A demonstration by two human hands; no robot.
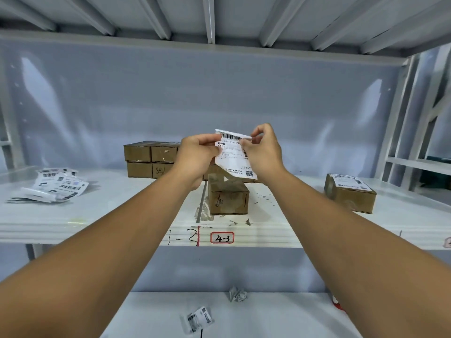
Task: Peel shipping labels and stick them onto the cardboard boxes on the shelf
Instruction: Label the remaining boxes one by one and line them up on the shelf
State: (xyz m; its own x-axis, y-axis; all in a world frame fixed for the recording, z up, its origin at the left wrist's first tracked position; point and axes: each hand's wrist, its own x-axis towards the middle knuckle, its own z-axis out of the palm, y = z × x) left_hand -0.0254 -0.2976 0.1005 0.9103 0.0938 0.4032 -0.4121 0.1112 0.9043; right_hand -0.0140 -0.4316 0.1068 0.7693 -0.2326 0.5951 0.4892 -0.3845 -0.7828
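The person stood at a white shelf (122,215). Both hands were held up over it, in front of a stack (151,159) of boxes. The left hand (197,152) pinched the left edge of a label (234,157) between thumb and fingers. The right hand (263,152) pinched its top right corner, where a thin layer seemed to be lifting. This looked like the peeling step. To do it well, I think the right hand should pull slowly while the left holds the backing tight, so the sticky side does not fold or tear.

I counted six boxes. Four showed in the stack, and more could be hidden behind the hands. A middle box (228,200) sat just below the label. A right box (350,193) had a label stuck on top. A pile (52,187) of labels lay at the left, too many to count. Lower down lay one paper ball (238,293) and one loose label (199,319).
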